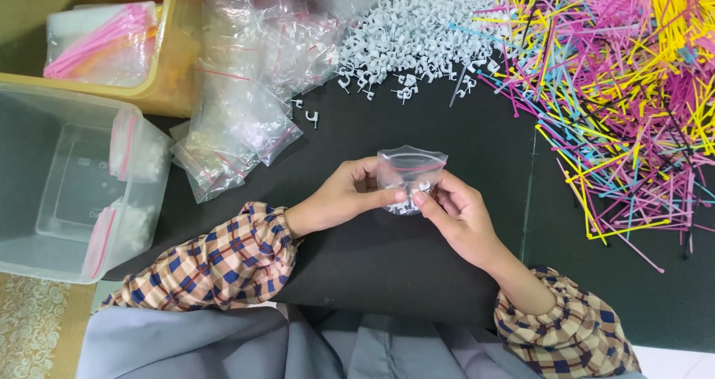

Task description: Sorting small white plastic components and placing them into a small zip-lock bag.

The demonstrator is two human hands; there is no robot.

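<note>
- A clear, lidless plastic storage box [45, 200] is seen at the left edge of the black table mat [417, 260], with small filled zip bags [130, 155] stacked along its right inner wall.
- Behind it, a yellow plastic tub [175, 66] is placed at the far left corner, and a packet of pink cable ties [104, 40] is held inside it.
- A loose heap of empty clear zip bags with red seal strips [246, 88] is spread just right of the tub.
- The left hand [346, 196] is closed on the left side of a small clear zip bag holding a few white clips [410, 178], thumb and fingers pinched on the plastic.
- The bag is held up between both hands, above the middle of the mat, near its front edge.
- The right hand [458, 211] is pinched on the bag's lower right part.
- A pile of white plastic cable clips [417, 36] is heaped at the far edge.
- Multicoloured cable ties [625, 103] are scattered across the far right corner.
</note>
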